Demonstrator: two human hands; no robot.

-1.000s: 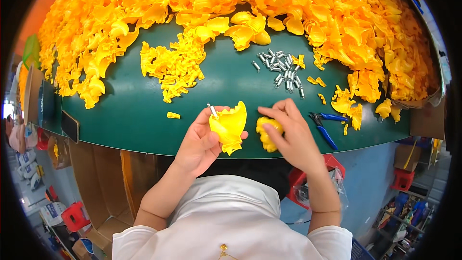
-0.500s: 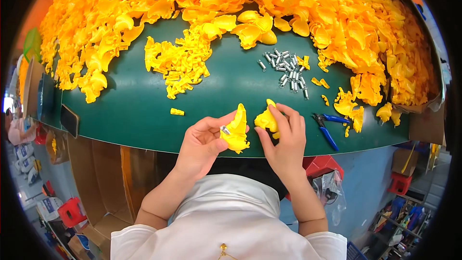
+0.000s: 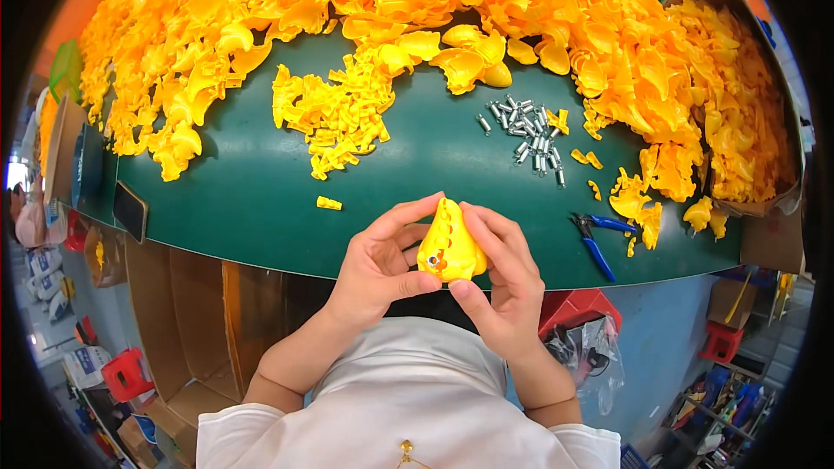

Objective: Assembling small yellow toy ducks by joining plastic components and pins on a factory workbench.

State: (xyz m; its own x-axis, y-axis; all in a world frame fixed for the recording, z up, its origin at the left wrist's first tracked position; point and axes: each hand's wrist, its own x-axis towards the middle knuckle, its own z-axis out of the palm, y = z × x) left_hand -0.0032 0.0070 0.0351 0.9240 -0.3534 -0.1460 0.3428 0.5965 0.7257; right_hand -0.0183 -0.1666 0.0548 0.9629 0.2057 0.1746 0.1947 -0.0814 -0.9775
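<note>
Both of my hands hold one yellow plastic toy shell (image 3: 449, 247) just over the near edge of the green table (image 3: 261, 200). My left hand (image 3: 378, 265) grips its left side, thumb under it. On the other side, my right hand (image 3: 504, 278) presses against the shell with fingers wrapped round it. The two halves sit closed together, with a small eye spot facing me. A pile of small metal springs (image 3: 526, 135) lies on the table beyond my right hand.
A huge heap of yellow shell parts (image 3: 391, 9) covers the far table, with a smaller pile of little yellow pieces (image 3: 334, 117) nearer. Blue-handled pliers (image 3: 595, 239) lie at the right edge. A cardboard box (image 3: 738, 95) of yellow parts stands right. One yellow bit (image 3: 328, 203) lies alone.
Two separate yellow halves, one in each hand, have been brought together into one closed shell held by both hands.
</note>
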